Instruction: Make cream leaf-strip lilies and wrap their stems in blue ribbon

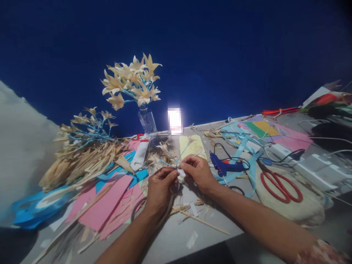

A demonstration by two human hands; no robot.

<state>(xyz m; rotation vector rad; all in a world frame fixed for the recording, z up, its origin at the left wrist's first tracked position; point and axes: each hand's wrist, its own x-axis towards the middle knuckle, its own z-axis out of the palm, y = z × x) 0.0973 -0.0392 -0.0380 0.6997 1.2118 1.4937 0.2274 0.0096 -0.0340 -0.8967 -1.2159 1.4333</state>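
Close together over the middle of the table, my left hand and my right hand both pinch a thin artificial flower stem wrapped in light blue. Small pale dried-leaf flowers top its branches. My fingertips hide the point where the stem is gripped. Beyond them lies a yellow card. Right of my right hand rests a blue hot glue gun. A finished-looking bunch of cream flowers stands in a clear bottle at the back.
Red-handled scissors lie on a folded cloth at right, near a white power strip. Dried husks, pink paper and a blue tape roll cover the left. Light blue strips lie behind the glue gun.
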